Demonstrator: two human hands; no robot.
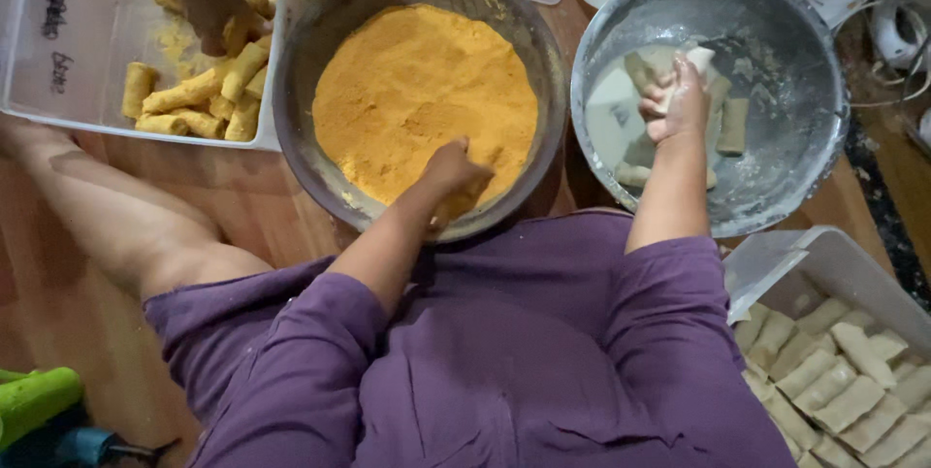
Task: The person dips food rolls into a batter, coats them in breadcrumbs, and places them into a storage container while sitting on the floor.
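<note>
- Nearest, our left hand [454,172] lies curled in the orange crumbs of the wide metal bowl [301,119]; whether it grips anything, we cannot tell.
- Farther, our right hand [679,104] pinches a pale batter-coated roll [696,61] over the grey batter bowl [824,138]; we judge draining it first coats best.

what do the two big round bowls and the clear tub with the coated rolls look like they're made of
Both look like metal: the bowl of orange crumbs has a dull grey brushed rim, and the batter bowl shows a grey sheen under white smears. The clear rectangular tub of coated rolls looks like thin translucent plastic, glossy, with the surface showing through.
</note>
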